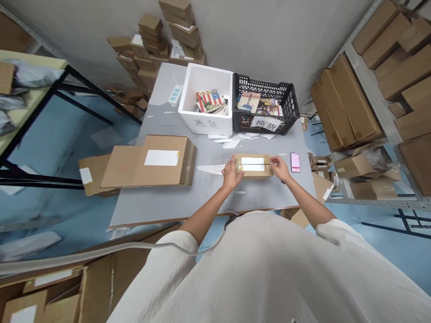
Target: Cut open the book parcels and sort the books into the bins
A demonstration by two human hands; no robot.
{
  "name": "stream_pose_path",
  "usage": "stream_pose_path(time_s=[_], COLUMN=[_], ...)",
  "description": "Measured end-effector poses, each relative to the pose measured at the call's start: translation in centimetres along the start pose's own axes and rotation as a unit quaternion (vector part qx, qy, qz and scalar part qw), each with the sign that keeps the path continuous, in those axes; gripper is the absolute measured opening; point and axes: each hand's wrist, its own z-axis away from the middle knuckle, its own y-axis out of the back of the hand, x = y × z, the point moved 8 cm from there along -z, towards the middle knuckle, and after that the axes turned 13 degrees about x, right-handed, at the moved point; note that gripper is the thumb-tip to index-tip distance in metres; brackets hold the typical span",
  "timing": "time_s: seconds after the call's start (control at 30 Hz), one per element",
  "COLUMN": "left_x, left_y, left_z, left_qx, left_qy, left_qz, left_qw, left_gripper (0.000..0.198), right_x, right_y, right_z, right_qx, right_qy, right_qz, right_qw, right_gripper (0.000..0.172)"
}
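Observation:
A small brown cardboard parcel with a white label lies on the grey table in front of me. My left hand is closed on its left end, fingers wrapped over the edge. My right hand pinches its right end. Both hands grip the parcel from the sides. A pink phone lies just right of my right hand.
A stack of larger flat cartons sits on the table's left. At the back stand a white foam box with books and a black crate with books. Cartons fill shelves on the right and pile against the far wall.

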Motion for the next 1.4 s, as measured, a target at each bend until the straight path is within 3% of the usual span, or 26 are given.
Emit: stream_pose_path(time_s=[0.13,0.27,0.43,0.6,0.83,1.0,1.2,1.3,1.4], left_x=[-0.2,-0.7,-1.0,-0.5,0.8,1.1,0.9,0.7,1.0], left_y=[0.0,-0.1,-0.4,-0.4,-0.5,0.1,0.4,0.6,1.0], left_z=[0.0,-0.5,-1.0,-0.6,0.3,0.1,0.4,0.5,0.6], left_qx=[0.000,0.019,0.027,0.019,-0.002,0.011,-0.027,-0.036,-0.035], left_qy=[0.008,0.035,0.032,-0.036,-0.129,-0.115,-0.114,-0.110,-0.107], left_qz=[0.013,0.019,0.036,0.067,0.027,-0.017,-0.048,-0.058,-0.061], left_qw=[1.000,0.999,0.998,0.997,0.991,0.993,0.992,0.992,0.992], left_gripper=[0.104,0.104,0.105,0.099,0.086,0.073,0.059,0.056,0.054], right_x=[1.1,1.4,1.4,1.7,0.7,-1.4,-3.4,-2.6,-1.4], right_y=[-0.4,-1.0,-0.7,-0.4,0.2,0.1,-1.0,-2.5,-3.3], right_z=[-0.2,-0.1,-0.3,-0.3,-1.4,-2.2,-3.0,-4.3,-5.8], right_qx=[0.011,0.000,0.032,0.052,0.073,0.026,-0.048,-0.114,-0.159], right_qy=[-0.039,-0.052,-0.080,-0.119,-0.087,-0.011,0.138,0.127,0.063], right_qz=[0.070,0.017,-0.064,-0.154,-0.143,-0.081,0.106,0.187,0.207], right_qw=[0.997,0.999,0.994,0.979,0.983,0.996,0.984,0.967,0.963], right_gripper=[0.036,0.037,0.039,0.042,0.037,0.032,0.057,0.065,0.067])
